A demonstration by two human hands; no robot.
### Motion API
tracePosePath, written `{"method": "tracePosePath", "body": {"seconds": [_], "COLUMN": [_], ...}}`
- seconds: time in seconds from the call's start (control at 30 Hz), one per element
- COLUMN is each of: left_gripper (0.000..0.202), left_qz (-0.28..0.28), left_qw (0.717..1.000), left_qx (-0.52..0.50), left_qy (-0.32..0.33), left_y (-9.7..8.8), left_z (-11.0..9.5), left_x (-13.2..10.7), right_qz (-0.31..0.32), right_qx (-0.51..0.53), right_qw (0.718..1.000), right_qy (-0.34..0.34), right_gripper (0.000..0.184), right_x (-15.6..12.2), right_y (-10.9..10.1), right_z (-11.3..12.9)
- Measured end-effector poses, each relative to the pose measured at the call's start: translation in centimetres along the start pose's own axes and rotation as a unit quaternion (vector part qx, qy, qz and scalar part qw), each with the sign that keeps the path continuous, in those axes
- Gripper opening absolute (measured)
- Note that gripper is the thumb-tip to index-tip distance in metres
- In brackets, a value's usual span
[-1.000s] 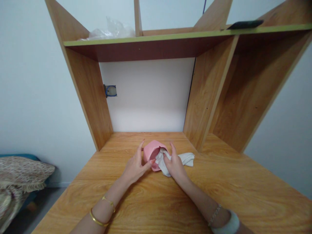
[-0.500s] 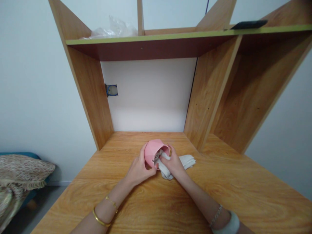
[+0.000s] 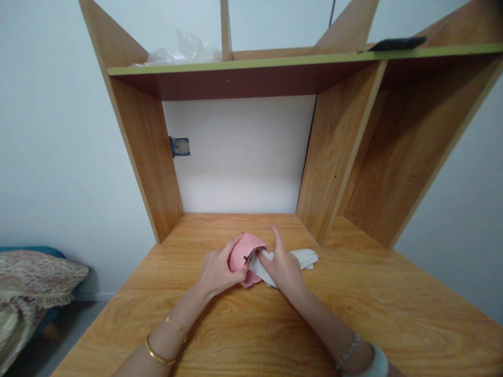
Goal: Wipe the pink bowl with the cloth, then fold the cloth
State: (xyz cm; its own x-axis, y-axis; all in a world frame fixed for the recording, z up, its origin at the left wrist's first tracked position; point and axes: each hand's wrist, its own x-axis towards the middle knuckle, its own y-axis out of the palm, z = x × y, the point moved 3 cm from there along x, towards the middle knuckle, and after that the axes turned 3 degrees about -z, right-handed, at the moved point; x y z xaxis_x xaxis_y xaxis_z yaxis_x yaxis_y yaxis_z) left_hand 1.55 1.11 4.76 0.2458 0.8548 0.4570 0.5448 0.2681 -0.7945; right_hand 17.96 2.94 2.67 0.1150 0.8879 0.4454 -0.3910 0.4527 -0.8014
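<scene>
Tilted on its side just above or on the desk, a pink hollow object (image 3: pixel 242 251) with faceted sides, perhaps a small pot or lamp shade, has its opening turned to the right. My left hand (image 3: pixel 218 268) grips it from the left, thumb at the near rim. My right hand (image 3: pixel 283 266) pinches a white cloth (image 3: pixel 306 258) and presses part of it at the opening, with the index finger stretched up and away. The cloth's other end trails to the right on the desk. Something dark shows at the opening, too small to make out.
The wooden desk (image 3: pixel 251 335) carries a hutch with a shelf (image 3: pixel 259 62) above. On that shelf lie a clear plastic bag (image 3: pixel 184 51) and a flat black object (image 3: pixel 398 43). A wall socket box (image 3: pixel 181 146) is at the back left. A fringed cover (image 3: pixel 43 272) lies at far left.
The pink object has turned and shifted slightly left in my left hand. My right hand has drawn a little right, its index finger lifting off the rim.
</scene>
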Motion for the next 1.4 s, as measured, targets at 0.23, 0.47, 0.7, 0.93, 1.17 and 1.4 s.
{"method": "tracePosePath", "body": {"seconds": [0.23,0.47,0.7,0.93,1.17,1.4], "left_gripper": [0.067,0.062,0.09,0.073,0.071,0.072], "left_qz": [0.003,-0.018,0.02,0.0,-0.035,-0.021], "left_qw": [1.0,0.997,0.982,0.968,0.99,0.999], "left_qx": [0.017,-0.066,-0.188,-0.249,-0.138,-0.035], "left_qy": [0.004,-0.022,-0.025,-0.042,-0.021,-0.003], "left_y": [-0.1,0.1,1.9,2.5,1.4,0.9], "left_z": [0.2,0.5,0.7,0.5,0.3,0.2], "left_x": [-0.1,0.1,-0.1,0.0,-0.1,-0.2], "right_qz": [0.046,0.029,-0.051,-0.018,0.024,0.027], "right_qx": [0.043,0.201,0.345,0.371,0.204,0.004], "right_qw": [0.997,0.979,0.936,0.928,0.978,1.0], "right_qy": [-0.049,-0.006,0.044,0.023,0.044,-0.013], "right_gripper": [0.062,0.058,0.054,0.058,0.069,0.067], "right_x": [-0.2,-0.2,0.2,0.6,1.2,0.5], "right_y": [0.2,1.2,1.8,3.1,1.8,-0.4], "right_z": [0.1,-0.5,-1.1,-1.1,-1.7,-0.4]}}
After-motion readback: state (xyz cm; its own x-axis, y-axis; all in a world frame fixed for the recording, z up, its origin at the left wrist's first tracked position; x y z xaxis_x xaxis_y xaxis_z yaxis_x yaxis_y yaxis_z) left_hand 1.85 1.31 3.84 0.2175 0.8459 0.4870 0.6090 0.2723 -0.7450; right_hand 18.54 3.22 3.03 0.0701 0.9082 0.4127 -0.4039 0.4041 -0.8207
